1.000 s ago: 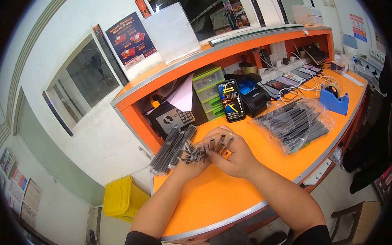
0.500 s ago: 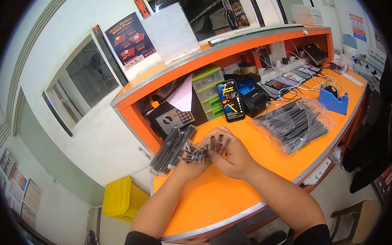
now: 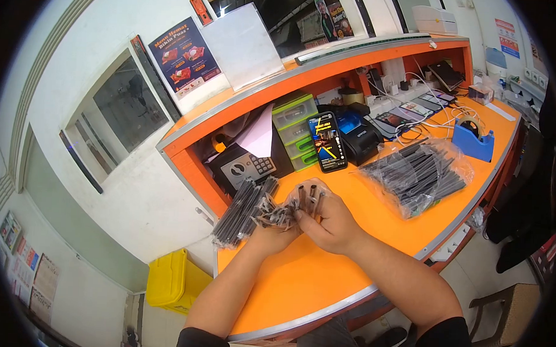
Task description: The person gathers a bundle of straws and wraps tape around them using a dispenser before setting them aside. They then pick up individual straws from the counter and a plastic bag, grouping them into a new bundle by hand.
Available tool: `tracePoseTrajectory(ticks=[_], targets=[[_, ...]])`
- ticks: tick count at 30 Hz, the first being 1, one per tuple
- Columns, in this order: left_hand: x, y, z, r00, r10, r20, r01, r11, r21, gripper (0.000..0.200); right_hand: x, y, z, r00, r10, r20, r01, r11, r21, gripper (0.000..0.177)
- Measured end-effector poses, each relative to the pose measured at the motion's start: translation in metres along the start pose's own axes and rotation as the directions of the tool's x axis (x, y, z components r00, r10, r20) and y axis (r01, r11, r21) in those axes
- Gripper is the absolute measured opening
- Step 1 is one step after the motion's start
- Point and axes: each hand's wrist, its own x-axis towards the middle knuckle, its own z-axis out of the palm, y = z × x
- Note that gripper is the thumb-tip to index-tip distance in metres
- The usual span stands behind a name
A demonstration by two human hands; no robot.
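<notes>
My left hand [image 3: 276, 236] is closed around a bunch of black drinking straws [image 3: 275, 215] in thin clear wrapping, their ends pointing up at me. My right hand [image 3: 332, 225] presses against the bunch from the right, thumb and fingers closed on a few straws whose dark open ends stick up. The fingers partly hide how many each hand has. Just left of my hands lie bundles of wrapped black straws [image 3: 243, 214] on the orange counter [image 3: 323, 285]. To the right rests a clear plastic bag [image 3: 415, 178] full of more black straws.
A phone [image 3: 328, 143] with its screen lit leans near a black printer [image 3: 360, 143] and green-edged drawers [image 3: 295, 122]. A blue tape dispenser [image 3: 473, 142], cables and several phones stand at the right. A safe [image 3: 247, 168] sits under the shelf; a yellow bin [image 3: 167, 278] is below left.
The straw ends between my right fingers have shifted slightly upward and stand out more. My arms and the things on the counter have stayed in place.
</notes>
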Motion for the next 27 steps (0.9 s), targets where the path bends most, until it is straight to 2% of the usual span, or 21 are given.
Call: tracePoseTrajectory(ticks=[3,6,9,11,15,18,21,27], targets=[[-0.001,-0.004,0.002,0.999,-0.052,0.012,0.052,0.999,0.007,0.029,-0.001,0.0,-0.001,1.0,0.0,0.012,0.0,1.0,0.018,0.031],[0.0,0.006,0.0,0.999,0.032,-0.026,-0.031,0.999,0.037,0.03,0.0,0.0,-0.004,0.999,-0.031,0.034,0.03,0.999,0.034,0.034],[0.0,0.003,0.002,0.991,-0.13,0.011,0.13,0.976,-0.173,0.029,0.001,-0.005,-0.006,0.996,-0.076,0.036,0.075,0.997,0.021,0.037],[0.002,0.01,-0.001,0.993,-0.114,0.026,0.117,0.978,-0.175,0.031,0.001,-0.007,-0.004,0.994,-0.104,0.016,0.105,0.994,-0.017,0.039],[0.0,0.003,0.001,0.993,-0.111,0.041,0.118,0.963,-0.241,0.034,0.003,-0.006,-0.002,0.996,-0.088,0.015,0.088,0.996,0.025,0.029],[0.004,0.001,-0.001,0.999,-0.012,0.05,0.017,0.993,-0.115,0.033,0.003,-0.006,-0.003,0.997,-0.08,0.021,0.08,0.996,0.041,0.025],[0.005,0.009,-0.002,0.997,0.074,0.009,-0.073,0.995,-0.072,0.031,0.003,-0.007,-0.002,0.997,-0.077,0.012,0.076,0.995,0.062,0.021],[0.003,-0.007,-0.003,0.998,0.026,0.058,-0.031,0.995,0.094,0.028,0.003,-0.006,-0.001,0.996,-0.088,-0.007,0.089,0.994,0.066,0.017]])
